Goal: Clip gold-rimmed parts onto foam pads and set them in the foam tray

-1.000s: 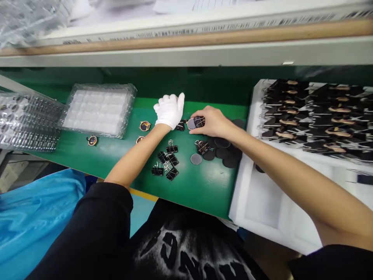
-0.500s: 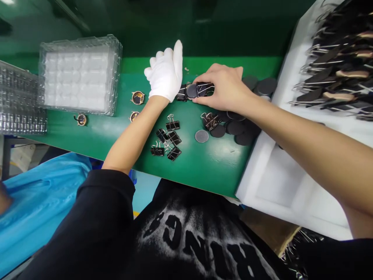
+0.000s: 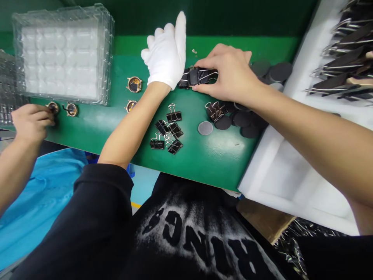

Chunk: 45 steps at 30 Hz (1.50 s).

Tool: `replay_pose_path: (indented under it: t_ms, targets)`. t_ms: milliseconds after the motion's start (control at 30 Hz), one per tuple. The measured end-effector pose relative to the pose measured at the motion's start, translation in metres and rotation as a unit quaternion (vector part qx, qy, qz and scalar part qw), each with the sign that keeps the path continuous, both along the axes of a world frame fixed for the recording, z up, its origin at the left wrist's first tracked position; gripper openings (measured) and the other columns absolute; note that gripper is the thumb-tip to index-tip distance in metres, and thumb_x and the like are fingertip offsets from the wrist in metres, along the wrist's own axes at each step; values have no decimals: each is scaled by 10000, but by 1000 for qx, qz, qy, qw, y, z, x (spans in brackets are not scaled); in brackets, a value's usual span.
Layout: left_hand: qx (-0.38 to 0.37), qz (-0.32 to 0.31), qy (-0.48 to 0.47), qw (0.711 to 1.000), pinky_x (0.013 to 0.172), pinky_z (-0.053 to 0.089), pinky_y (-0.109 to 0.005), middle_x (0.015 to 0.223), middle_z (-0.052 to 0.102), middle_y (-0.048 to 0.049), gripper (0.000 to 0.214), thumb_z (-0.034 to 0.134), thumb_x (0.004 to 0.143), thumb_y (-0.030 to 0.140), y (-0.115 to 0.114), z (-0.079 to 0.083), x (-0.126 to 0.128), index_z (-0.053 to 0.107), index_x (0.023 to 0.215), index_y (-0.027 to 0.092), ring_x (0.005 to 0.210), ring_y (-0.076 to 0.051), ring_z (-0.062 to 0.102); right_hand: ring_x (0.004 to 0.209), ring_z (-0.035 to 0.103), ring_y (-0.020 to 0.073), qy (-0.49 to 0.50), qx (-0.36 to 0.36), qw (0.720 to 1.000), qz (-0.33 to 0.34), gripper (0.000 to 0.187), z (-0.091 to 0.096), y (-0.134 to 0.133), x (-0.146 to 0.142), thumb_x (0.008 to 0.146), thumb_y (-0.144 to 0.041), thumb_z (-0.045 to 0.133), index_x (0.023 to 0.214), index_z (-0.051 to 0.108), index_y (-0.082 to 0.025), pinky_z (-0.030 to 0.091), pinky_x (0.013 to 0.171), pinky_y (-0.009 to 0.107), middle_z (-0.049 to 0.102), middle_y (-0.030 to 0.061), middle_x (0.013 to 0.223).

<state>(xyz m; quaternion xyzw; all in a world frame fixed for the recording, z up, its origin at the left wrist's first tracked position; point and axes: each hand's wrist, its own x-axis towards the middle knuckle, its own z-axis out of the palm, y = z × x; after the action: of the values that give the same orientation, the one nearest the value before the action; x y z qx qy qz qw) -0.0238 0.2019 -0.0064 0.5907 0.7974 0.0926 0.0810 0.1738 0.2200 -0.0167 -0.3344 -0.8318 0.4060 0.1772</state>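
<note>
A bare right hand (image 3: 230,74) is gripping a black clip (image 3: 206,74) at the right side of a dark disc (image 3: 193,76) on a green table (image 3: 212,163); a gloved left hand (image 3: 166,54) is sitting alongside, its hold hidden. Keeping the disc flat while setting the clip squarely is probably serving best. Five heaped clips (image 3: 175,131) are lying nearby, four watches (image 3: 134,84) are sitting leftward, one at a co-worker's hand (image 3: 32,122), and one grey disc (image 3: 205,128) is lying closer in.

On the shirt (image 3: 182,187), on the near side of the table (image 3: 221,163), reads "RING" in large black letters (image 3: 191,238), upside down from above, over a whitish smear. Ends in one more character, too distorted to tell.
</note>
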Motion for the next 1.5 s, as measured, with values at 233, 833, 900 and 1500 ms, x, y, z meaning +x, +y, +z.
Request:
replay_pose_path:
  t_ms: [233, 833, 900, 1500]
  targets:
    - [54, 60, 29, 996, 1033, 354, -710, 1418, 590, -79, 653, 354, 947, 391, 2, 0, 0, 418, 1590, 483, 1322, -455, 453, 1356, 377, 416, 10, 1, 1000, 5, 326, 8, -3, -3, 753, -395, 896, 1033, 731, -371, 400, 1056, 545, 703, 62, 1131]
    - [38, -329, -29, 943, 707, 439, -341, 820, 690, -33, 438, 429, 970, 617, -107, 109, 66, 671, 942, 254, 744, -198, 611, 817, 693, 199, 112, -124, 986, -1, 354, 95, -71, 111, 811, -590, 790, 847, 754, -239, 536, 723, 309, 748, 7, 858]
    - [13, -354, -15, 935, 691, 436, -351, 778, 685, -35, 432, 430, 967, 616, -115, 104, 87, 674, 908, 264, 721, -215, 623, 915, 732, 202, 131, -41, 990, -28, 220, 92, -96, 126, 805, -388, 817, 930, 745, -222, 544, 824, 298, 779, 9, 942]
    - [91, -551, 71, 826, 883, 533, -411, 1292, 734, -51, 372, 498, 1051, 477, -131, 94, 84, 589, 1341, 264, 1038, -264, 719, 956, 727, 274, -194, 236, 932, -195, 321, 45, -100, 399, 966, -414, 554, 1068, 769, -199, 581, 851, 417, 759, 130, 1085]
